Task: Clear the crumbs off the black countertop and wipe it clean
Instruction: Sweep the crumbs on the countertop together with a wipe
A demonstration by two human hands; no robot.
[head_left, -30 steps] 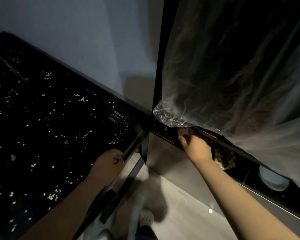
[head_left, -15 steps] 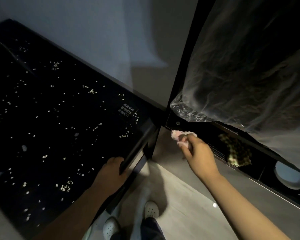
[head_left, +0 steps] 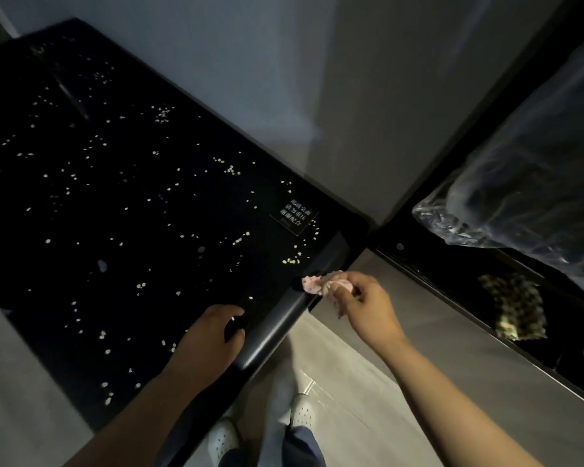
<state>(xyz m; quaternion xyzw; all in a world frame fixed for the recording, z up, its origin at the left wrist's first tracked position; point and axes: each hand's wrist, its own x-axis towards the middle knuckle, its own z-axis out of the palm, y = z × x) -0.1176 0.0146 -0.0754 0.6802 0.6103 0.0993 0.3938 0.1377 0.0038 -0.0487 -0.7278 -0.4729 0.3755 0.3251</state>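
The black countertop [head_left: 122,203] fills the left of the view, scattered with several pale crumbs [head_left: 236,239]. My left hand [head_left: 209,342] rests at its near edge, fingers curled over the rounded black rim [head_left: 284,318]. My right hand [head_left: 364,305] pinches a small pink cloth [head_left: 321,283] at the counter's near right corner, just off the surface.
A small printed label [head_left: 295,215] sits near the counter's right corner. To the right runs a dark ledge [head_left: 452,278] holding a patterned green cloth [head_left: 513,310], under a large clear plastic cover [head_left: 526,183]. Pale floor [head_left: 344,392] and my white shoes [head_left: 302,411] lie below.
My right hand left the ledge on the right, came away with the pink cloth, and carried it left to the counter's corner. The left hand stayed on the rim.
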